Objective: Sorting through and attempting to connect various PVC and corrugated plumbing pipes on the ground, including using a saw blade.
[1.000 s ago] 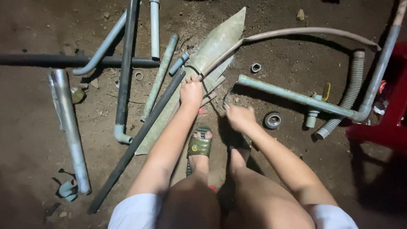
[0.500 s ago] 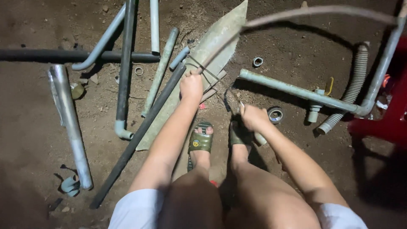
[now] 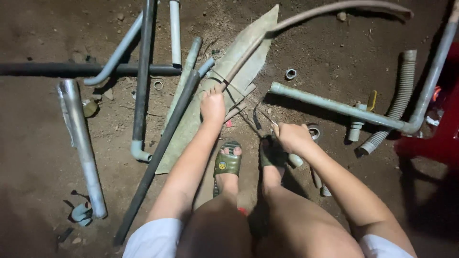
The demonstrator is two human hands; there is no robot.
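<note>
My left hand [image 3: 213, 106] reaches forward and grips the near end of a long brown hose [image 3: 306, 13]. The hose curves away to the top right over a flat, tapered grey-green sheet [image 3: 241, 62] lying on the dirt. My right hand [image 3: 291, 137] is closed on a thin dark tool [image 3: 260, 123] whose tip points toward the left hand. I cannot tell what kind of tool it is. Both hands are in front of my feet, which are in green sandals [image 3: 227, 165].
A grey pipe with an elbow [image 3: 334, 106] and a corrugated hose [image 3: 399, 102] lie at right beside a red plastic object [image 3: 432, 141]. A long black pipe [image 3: 160, 145], a shiny metal tube [image 3: 79, 143], other pipes and small rings [image 3: 290, 74] lie scattered on the dirt.
The far part of the brown hose has swung up toward the top of the view. My right hand has drawn back toward my foot with the dark tool. The left hand stays put.
</note>
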